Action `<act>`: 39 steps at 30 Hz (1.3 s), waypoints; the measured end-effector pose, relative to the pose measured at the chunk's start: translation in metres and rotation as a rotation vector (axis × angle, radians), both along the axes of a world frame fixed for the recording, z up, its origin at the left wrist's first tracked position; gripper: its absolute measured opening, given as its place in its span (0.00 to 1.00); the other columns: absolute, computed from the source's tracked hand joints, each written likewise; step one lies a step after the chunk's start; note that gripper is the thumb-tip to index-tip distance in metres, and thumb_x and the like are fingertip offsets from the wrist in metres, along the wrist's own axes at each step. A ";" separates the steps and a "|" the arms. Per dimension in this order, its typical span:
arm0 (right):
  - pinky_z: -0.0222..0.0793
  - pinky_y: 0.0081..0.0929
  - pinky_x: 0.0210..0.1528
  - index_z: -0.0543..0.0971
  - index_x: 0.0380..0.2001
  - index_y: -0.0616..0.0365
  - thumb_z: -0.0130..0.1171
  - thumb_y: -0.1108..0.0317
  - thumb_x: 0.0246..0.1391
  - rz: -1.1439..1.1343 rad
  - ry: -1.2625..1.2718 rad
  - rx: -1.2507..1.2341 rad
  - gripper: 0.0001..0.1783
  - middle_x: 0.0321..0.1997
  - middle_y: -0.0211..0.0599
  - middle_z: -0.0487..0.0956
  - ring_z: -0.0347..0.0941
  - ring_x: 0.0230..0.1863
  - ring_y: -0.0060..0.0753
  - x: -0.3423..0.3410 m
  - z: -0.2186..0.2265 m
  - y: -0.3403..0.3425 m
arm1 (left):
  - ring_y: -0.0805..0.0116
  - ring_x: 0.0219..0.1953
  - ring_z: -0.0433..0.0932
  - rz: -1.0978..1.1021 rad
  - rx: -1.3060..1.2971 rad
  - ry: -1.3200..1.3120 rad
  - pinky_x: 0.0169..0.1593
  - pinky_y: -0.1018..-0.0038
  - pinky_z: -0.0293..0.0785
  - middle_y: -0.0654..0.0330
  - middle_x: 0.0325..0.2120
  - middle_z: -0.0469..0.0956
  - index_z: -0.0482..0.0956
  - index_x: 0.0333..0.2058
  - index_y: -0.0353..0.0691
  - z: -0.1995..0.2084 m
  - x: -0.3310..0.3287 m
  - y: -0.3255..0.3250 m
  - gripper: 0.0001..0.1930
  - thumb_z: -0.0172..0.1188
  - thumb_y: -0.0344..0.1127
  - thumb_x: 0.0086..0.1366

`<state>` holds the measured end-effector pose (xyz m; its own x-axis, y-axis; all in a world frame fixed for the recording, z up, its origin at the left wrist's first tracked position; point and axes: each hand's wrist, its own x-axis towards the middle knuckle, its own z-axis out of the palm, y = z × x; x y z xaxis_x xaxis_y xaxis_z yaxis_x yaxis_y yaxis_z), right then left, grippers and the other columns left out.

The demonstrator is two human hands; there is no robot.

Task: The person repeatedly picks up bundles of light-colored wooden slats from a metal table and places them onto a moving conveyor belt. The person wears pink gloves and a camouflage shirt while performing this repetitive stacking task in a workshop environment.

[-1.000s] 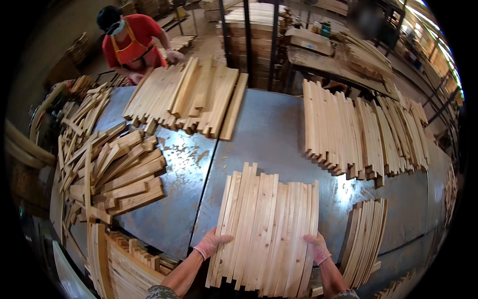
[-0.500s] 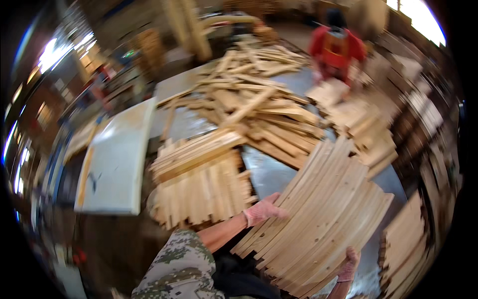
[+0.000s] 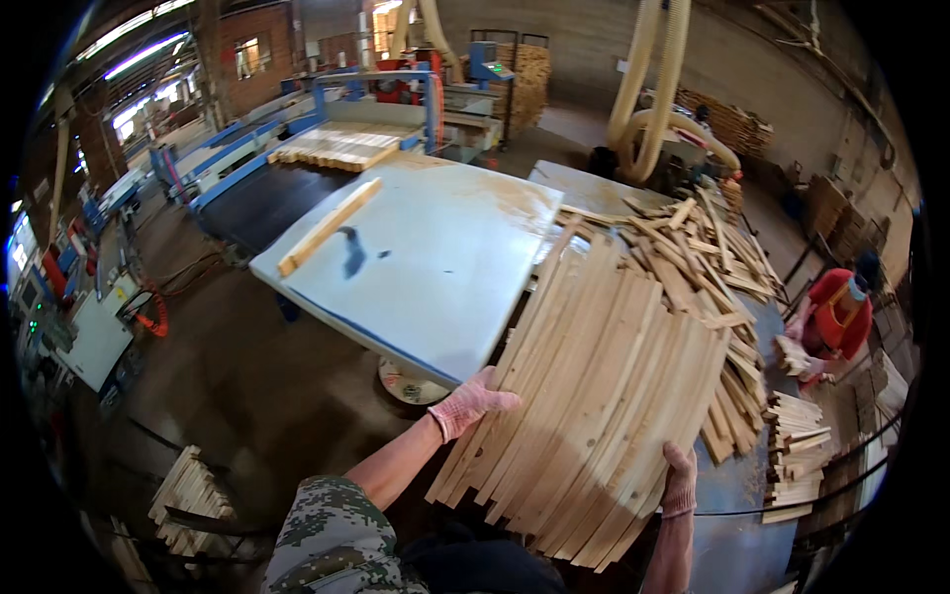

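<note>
Gripping wood strips (image 3: 594, 396) from both sides, my left hand (image 3: 473, 404) and right hand (image 3: 679, 480) were near this stained white tabletop (image 3: 435, 233), kinda dim floor (image 3: 257, 337) below, beige hoses (image 3: 633, 84) behind.

No words, numbers or signs can be read. Far off, the blue control box (image 3: 485, 56) carries a small lit panel (image 3: 498, 70), too small to read. A white patch (image 3: 621, 65) on the far wall (image 3: 569, 45) is perhaps a notice. The dark marks (image 3: 353, 253) on the pale tabletop (image 3: 435, 228), left of centre, form no legible characters.
</note>
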<state>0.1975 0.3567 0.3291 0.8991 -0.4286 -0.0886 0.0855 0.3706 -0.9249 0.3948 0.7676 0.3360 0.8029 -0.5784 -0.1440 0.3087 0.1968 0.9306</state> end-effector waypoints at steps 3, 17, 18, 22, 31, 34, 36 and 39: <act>0.82 0.34 0.48 0.76 0.60 0.67 0.70 0.68 0.53 0.113 0.136 0.044 0.32 0.48 0.41 0.83 0.83 0.43 0.38 0.072 0.024 0.104 | 0.64 0.55 0.82 0.120 0.002 0.097 0.60 0.64 0.79 0.57 0.54 0.83 0.72 0.68 0.39 0.013 0.015 0.110 0.40 0.78 0.38 0.58; 0.86 0.38 0.47 0.74 0.52 0.69 0.63 0.84 0.59 0.329 0.269 0.210 0.18 0.39 0.42 0.83 0.84 0.37 0.36 0.296 -0.040 0.317 | 0.57 0.54 0.84 0.392 0.505 0.177 0.56 0.59 0.83 0.46 0.55 0.82 0.70 0.67 0.30 -0.022 0.170 0.344 0.42 0.80 0.44 0.61; 0.86 0.38 0.47 0.74 0.52 0.68 0.63 0.84 0.59 0.292 0.279 0.217 0.18 0.40 0.42 0.83 0.84 0.38 0.37 0.309 -0.047 0.315 | 0.57 0.55 0.83 0.376 0.481 0.158 0.58 0.59 0.82 0.46 0.56 0.82 0.69 0.68 0.31 -0.018 0.185 0.342 0.42 0.80 0.44 0.62; 0.87 0.39 0.48 0.74 0.53 0.68 0.65 0.83 0.58 0.206 0.314 0.200 0.20 0.40 0.42 0.83 0.84 0.39 0.38 0.351 -0.050 0.346 | 0.54 0.60 0.80 0.279 0.646 0.046 0.65 0.56 0.76 0.48 0.59 0.81 0.68 0.70 0.36 -0.020 0.261 0.363 0.46 0.81 0.48 0.59; 0.85 0.39 0.50 0.70 0.63 0.66 0.67 0.74 0.56 0.103 0.279 0.076 0.32 0.48 0.44 0.83 0.84 0.44 0.40 0.488 -0.039 0.431 | 0.47 0.74 0.65 0.065 1.536 -0.330 0.74 0.55 0.65 0.45 0.72 0.66 0.61 0.76 0.44 0.024 0.466 0.388 0.60 0.72 0.74 0.54; 0.84 0.40 0.51 0.69 0.66 0.67 0.68 0.73 0.56 0.101 0.307 0.053 0.34 0.51 0.48 0.83 0.84 0.46 0.41 0.539 -0.026 0.454 | 0.47 0.74 0.65 0.323 1.511 -0.587 0.74 0.52 0.64 0.45 0.71 0.67 0.61 0.76 0.44 0.028 0.497 0.398 0.57 0.72 0.69 0.57; 0.85 0.41 0.51 0.69 0.66 0.67 0.67 0.74 0.57 0.112 0.277 0.073 0.34 0.52 0.49 0.83 0.84 0.46 0.42 0.572 -0.024 0.476 | 0.46 0.74 0.65 0.501 1.451 -0.724 0.74 0.51 0.62 0.44 0.71 0.68 0.62 0.76 0.43 0.017 0.527 0.443 0.54 0.69 0.68 0.60; 0.85 0.41 0.51 0.69 0.66 0.67 0.66 0.75 0.58 0.134 0.295 0.102 0.33 0.51 0.47 0.84 0.84 0.46 0.41 0.611 -0.014 0.506 | 0.44 0.75 0.64 0.476 1.464 -0.505 0.76 0.52 0.60 0.42 0.71 0.68 0.63 0.76 0.42 0.013 0.550 0.514 0.50 0.63 0.68 0.65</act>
<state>0.8087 0.8623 0.3150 0.8759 -0.2839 -0.3902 -0.2363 0.4526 -0.8598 0.9450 1.2811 0.3495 0.9937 0.1118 0.0014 0.1029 -0.9195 0.3793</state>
